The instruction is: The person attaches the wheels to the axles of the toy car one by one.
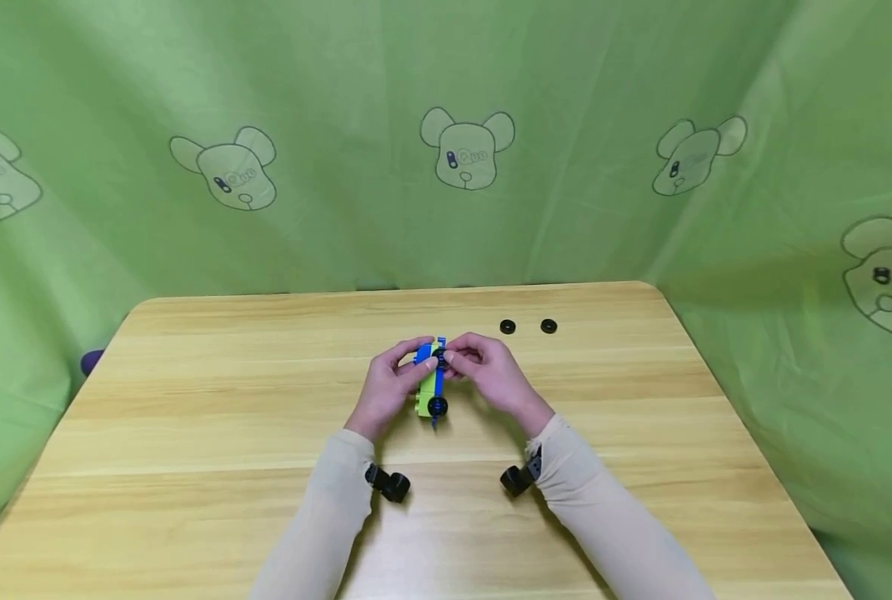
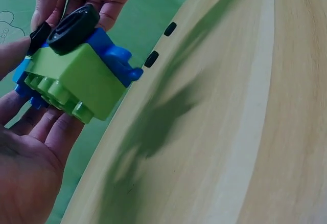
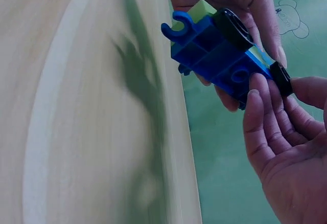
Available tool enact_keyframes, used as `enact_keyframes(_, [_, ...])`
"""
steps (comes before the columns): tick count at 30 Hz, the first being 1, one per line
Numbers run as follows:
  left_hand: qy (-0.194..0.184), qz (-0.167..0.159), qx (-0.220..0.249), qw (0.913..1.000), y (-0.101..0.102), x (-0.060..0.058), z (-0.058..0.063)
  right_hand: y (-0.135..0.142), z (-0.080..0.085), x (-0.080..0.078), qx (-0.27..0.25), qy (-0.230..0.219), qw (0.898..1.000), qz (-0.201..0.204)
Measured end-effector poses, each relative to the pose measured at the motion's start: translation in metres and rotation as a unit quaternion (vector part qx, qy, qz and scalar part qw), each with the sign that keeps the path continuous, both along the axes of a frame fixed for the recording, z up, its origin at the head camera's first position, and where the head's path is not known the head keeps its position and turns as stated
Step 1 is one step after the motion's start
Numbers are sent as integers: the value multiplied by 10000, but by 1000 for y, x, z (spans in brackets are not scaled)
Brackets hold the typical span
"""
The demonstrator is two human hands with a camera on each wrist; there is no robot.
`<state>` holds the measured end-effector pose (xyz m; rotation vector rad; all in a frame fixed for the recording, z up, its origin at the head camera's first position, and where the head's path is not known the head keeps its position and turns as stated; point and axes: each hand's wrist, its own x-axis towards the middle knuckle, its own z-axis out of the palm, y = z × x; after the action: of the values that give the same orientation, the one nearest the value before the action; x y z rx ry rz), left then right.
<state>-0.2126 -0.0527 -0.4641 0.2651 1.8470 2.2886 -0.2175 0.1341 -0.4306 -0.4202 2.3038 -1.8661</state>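
Observation:
A toy car of building blocks [image 1: 428, 387], lime green on top with a blue base, is held up off the table between both hands. My left hand [image 1: 389, 385] grips its body from the side, fingers beneath the studs and thumb near the far wheel. With thumb and fingers my right hand [image 1: 493, 372] pinches the far black wheel [image 3: 281, 78] at the car's side. A second black wheel [image 2: 74, 28] sits on the same side, at the near end. In the right wrist view the blue base [image 3: 209, 50] shows its hollow underside and a hook at one end.
Two loose black wheels [image 1: 508, 327] [image 1: 548, 326] lie on the wooden table [image 1: 228, 417] beyond my right hand. Green curtains [image 1: 356, 208] printed with bear heads hang behind and beside it. Something purple [image 1: 92, 361] shows past the left edge.

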Motion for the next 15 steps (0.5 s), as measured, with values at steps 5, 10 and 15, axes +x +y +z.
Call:
enact_keyframes(5, [-75,-321,69,9994,-6,4,0,-1,5,0,-97,-78,9999,9])
enact_keyframes(10, [35,-554,10,9985,-11,5,-1,2,3,-1,53,-81,9999,45])
enact_keyframes(15, [110,-462,-31,9989,-10,3,-4,5,4,-2,139,-14,9999,55])
